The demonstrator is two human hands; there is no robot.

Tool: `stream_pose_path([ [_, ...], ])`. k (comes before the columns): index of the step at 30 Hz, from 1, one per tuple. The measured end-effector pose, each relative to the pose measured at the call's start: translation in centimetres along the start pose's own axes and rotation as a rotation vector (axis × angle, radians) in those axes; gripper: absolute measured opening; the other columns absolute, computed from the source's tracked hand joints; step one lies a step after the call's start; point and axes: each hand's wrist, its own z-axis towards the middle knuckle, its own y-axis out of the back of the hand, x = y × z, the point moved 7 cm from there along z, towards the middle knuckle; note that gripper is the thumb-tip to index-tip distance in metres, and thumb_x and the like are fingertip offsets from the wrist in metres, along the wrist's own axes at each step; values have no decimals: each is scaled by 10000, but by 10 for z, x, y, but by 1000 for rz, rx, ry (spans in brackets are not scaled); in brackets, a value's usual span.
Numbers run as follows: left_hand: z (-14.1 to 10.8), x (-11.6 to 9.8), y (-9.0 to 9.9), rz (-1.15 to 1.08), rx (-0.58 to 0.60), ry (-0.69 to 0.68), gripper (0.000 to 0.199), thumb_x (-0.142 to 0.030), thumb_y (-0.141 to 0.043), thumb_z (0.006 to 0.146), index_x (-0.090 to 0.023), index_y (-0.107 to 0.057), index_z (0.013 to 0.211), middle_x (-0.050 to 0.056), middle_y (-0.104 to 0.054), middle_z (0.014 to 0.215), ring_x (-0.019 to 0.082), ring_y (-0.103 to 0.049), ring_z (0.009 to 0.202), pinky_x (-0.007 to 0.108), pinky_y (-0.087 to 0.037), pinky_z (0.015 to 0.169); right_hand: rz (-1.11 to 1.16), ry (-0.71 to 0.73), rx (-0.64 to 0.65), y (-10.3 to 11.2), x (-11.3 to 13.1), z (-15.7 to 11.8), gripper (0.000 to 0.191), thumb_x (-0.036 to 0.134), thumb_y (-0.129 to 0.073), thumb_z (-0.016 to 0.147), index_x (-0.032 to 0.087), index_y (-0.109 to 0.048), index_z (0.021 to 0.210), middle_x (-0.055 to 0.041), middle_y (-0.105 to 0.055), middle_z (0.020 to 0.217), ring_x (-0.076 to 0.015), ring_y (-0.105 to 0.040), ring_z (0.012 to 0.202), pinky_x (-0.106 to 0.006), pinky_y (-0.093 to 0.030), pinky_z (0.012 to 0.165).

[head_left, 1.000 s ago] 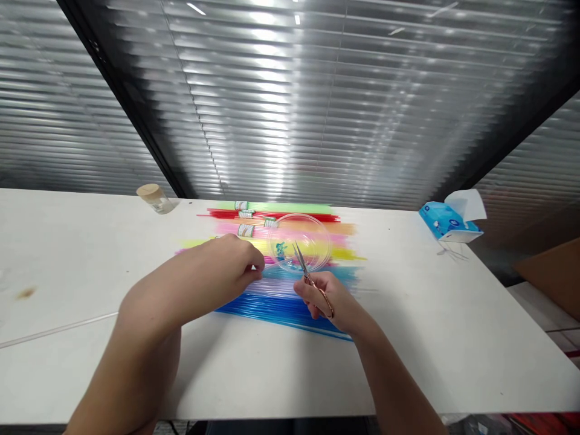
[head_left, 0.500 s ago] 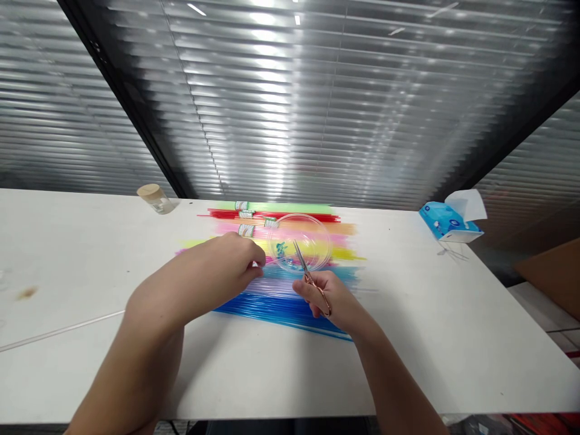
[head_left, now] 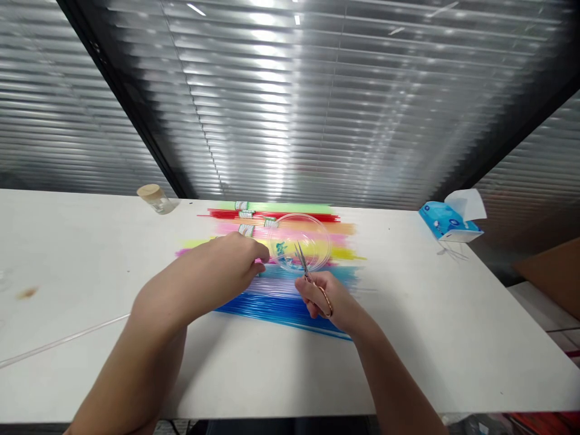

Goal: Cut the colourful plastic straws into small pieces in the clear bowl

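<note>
My left hand [head_left: 242, 257] is closed, thumb and fingers pinched at the left of a clear round bowl [head_left: 327, 251]. A long, thin transparent straw [head_left: 67, 340] runs from the far left under my forearm toward that hand; its held end is hidden by my fingers. My right hand [head_left: 324, 293] grips rose-gold scissors [head_left: 327, 302], blades pointing up and slightly parted, over the bowl's near rim. Small blue cut pieces [head_left: 281, 249] lie inside the bowl. Under the bowl and both hands spread bundles of coloured straws, including blue straws [head_left: 276, 308] nearest me.
Red straws [head_left: 222, 214] with paper labels lie toward the back. A cork-topped glass jar [head_left: 156, 199] is at the back left of the white table [head_left: 453, 338]. A blue tissue pack [head_left: 446, 222] sits at the back right, with blinds [head_left: 272, 109] behind.
My left hand has shifted slightly right, and the straw's far-left part has swung toward me. The scissor blades have parted a little, the right hand staying almost in place.
</note>
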Motion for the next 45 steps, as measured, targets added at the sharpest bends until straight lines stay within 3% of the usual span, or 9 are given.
stream_pose_path([
  [4, 1, -2, -2, 5, 11, -1, 269, -220, -422, 906, -202, -628, 733, 15, -633, 678, 125, -498, 542, 259, -307, 511, -6, 2, 13, -1, 0, 1, 605, 730, -584, 853, 185, -438, 634, 27, -489, 527, -86, -386, 487, -244, -279, 502],
  [14, 0, -11, -1, -3, 23, -5, 237, -148, -461, 876, -209, -689, 863, 37, -689, 820, 122, -534, 583, 235, -320, 520, -11, 2, 2, -1, -1, 1, 607, 734, -595, 842, 184, -444, 634, 26, -493, 529, -88, -399, 492, -241, -277, 498],
  [28, 1, -16, -1, 45, 45, -5, 214, -177, -461, 889, -199, -642, 777, 25, -653, 733, 135, -534, 575, 255, -262, 492, -20, -10, 14, 0, 0, 1, 613, 745, -590, 837, 186, -443, 633, 24, -490, 532, -90, -396, 487, -245, -281, 490],
  [45, 1, -17, 1, 73, 58, 23, 228, -131, -443, 889, -195, -645, 804, 28, -663, 756, 122, -501, 568, 244, -289, 509, -25, -20, -5, 1, -1, 2, 580, 714, -625, 834, 185, -472, 652, 29, -488, 529, -95, -397, 490, -248, -282, 494],
])
